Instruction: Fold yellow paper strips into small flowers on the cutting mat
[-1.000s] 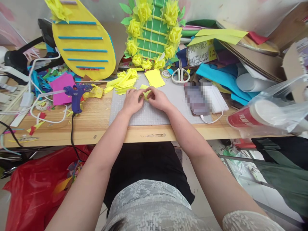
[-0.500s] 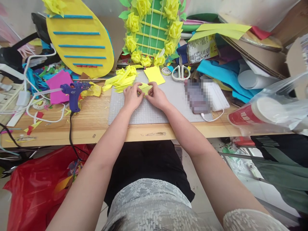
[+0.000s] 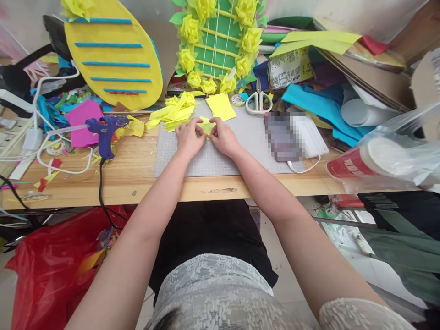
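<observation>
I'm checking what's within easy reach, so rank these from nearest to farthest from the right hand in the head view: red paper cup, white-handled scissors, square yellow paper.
Nearest the right hand first:
1. Square yellow paper, just ahead of it.
2. White-handled scissors, ahead and to its right.
3. Red paper cup, off to the far right.

Red cup in clear plastic, white power bank, red bag below tabletop
</observation>
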{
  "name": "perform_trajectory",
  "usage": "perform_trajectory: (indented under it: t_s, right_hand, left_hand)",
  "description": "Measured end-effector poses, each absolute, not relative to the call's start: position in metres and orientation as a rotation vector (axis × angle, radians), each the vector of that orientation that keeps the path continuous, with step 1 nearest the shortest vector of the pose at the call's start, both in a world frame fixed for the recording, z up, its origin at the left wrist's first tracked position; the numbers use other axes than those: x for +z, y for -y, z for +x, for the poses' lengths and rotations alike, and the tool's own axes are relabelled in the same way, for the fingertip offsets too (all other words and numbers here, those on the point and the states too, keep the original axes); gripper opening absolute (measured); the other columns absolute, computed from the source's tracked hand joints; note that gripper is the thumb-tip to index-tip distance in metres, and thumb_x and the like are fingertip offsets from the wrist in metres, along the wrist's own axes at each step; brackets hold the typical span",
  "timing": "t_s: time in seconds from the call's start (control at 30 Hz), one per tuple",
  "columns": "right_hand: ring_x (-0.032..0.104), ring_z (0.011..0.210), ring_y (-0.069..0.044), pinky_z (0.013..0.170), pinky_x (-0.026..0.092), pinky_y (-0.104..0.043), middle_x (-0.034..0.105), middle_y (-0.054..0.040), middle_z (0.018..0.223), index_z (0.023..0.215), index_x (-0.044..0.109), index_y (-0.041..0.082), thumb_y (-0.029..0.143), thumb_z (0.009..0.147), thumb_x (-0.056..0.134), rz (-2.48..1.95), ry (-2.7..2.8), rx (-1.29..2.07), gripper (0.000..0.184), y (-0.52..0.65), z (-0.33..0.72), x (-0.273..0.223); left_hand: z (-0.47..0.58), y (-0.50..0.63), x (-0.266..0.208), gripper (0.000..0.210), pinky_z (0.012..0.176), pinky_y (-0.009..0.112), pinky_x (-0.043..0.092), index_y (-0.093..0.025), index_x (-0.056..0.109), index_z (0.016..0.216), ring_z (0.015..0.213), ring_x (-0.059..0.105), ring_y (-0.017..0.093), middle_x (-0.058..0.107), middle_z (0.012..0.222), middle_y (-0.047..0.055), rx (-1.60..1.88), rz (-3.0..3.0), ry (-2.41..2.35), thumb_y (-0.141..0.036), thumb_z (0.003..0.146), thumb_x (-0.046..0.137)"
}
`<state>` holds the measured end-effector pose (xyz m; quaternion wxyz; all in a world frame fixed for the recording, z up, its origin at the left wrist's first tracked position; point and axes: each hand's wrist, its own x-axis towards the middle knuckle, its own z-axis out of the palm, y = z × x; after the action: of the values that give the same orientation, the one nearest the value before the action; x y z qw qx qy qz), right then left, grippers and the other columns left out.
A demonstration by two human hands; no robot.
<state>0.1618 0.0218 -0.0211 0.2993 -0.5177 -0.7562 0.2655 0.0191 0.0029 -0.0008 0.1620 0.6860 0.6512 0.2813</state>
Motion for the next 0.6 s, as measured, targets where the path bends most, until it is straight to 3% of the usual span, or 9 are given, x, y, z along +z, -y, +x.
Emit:
perform_trajectory:
  t_s: [0.33,0.6]
  right_hand:
    - [0.055,0.083,-0.016,0.081,0.048,-0.032,0.061,-0.002,0.091,0.113,0.049,0.022,0.015,0.067,0.056,-1.229,2.1,0.876,0.047,-0.024,0.176,-0.014]
    - [0.053,0.081,-0.015,0.085,0.045,-0.034,0.064,-0.0053,0.097,0.106,0.057,0.02,0.016,0.077,0.047,-1.343,1.991,0.716,0.031,-0.029,0.174,-0.014]
  left_hand:
    - [0.018,-0.004,-0.004,0.039,0.101,0.045,0.029,-0.027,0.055,0.115,0.108,0.055,0.026,0.071,0.092,0.002,0.788,1.972,-1.84,-0.021,0.077,0.061]
    - [0.019,-0.002,-0.003,0.031,0.101,0.044,0.03,-0.025,0.057,0.11,0.105,0.056,0.025,0.071,0.092,0.002,0.795,1.979,-1.837,-0.023,0.078,0.06]
